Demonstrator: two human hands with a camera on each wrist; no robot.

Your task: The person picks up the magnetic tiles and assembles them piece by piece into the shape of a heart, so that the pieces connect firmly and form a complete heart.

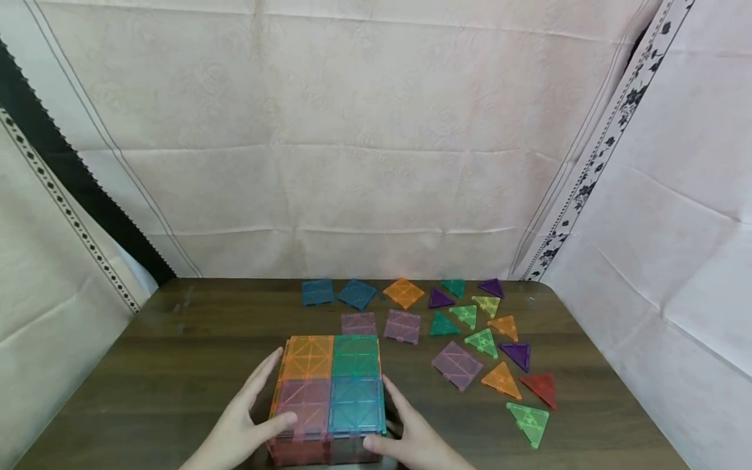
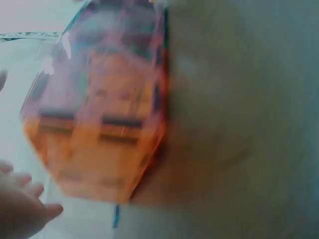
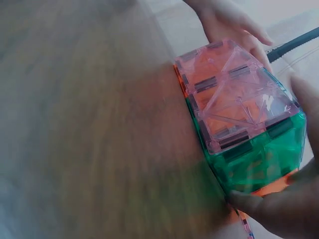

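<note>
A box built of translucent magnetic tiles [image 1: 308, 356] stands at the table's near edge in the head view. Its top shows orange, green, pink and blue squares; its front is pinkish. My left hand [image 1: 249, 411] lies along the left side, fingers straight and spread, thumb reaching over the front top edge. At the right front corner my right hand [image 1: 414, 434] holds the box, thumb on the front and fingers along the side. The right wrist view shows the right thumb [image 3: 249, 200] at the lower edge of a green face [image 3: 261, 154]. Motion blurs the box [image 2: 99, 154] in the left wrist view.
Beyond the box lie loose square tiles: blue [image 1: 317, 292], orange [image 1: 403, 293] and purple [image 1: 457, 365]. Several triangle tiles, including green [image 1: 531, 423], red [image 1: 540, 389] and orange [image 1: 502, 380], are scattered to the right. White cloth [image 1: 376, 130] hangs around the dark wooden table [image 1: 147, 391].
</note>
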